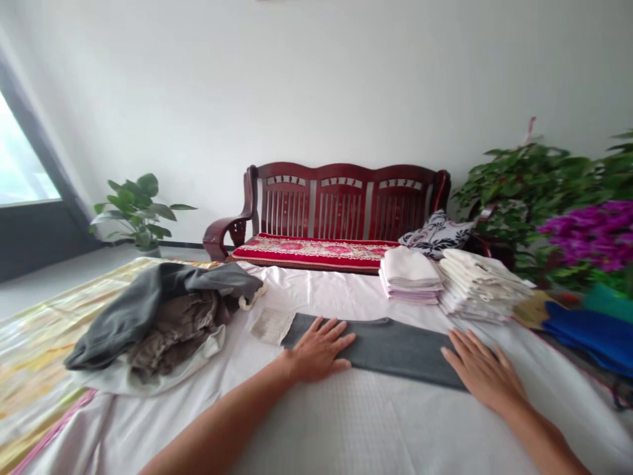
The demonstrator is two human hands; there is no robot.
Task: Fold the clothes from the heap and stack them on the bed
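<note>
A dark grey cloth (390,349), folded into a long strip, lies flat on the white-covered table (346,429). My left hand (316,349) rests palm down on the strip's left end, fingers spread. On the strip's right end lies my right hand (482,373), also flat with its fingers stretched out. Neither hand grips anything. A small pale cloth (270,324) lies just left of the strip.
A heap of unfolded grey and brown clothes (163,316) sits at the left. Two stacks of folded pale cloths (410,274) (477,284) stand at the back right. Blue fabric (588,336) lies at the far right. Behind the table are a red wooden bench (341,211) and plants (544,191).
</note>
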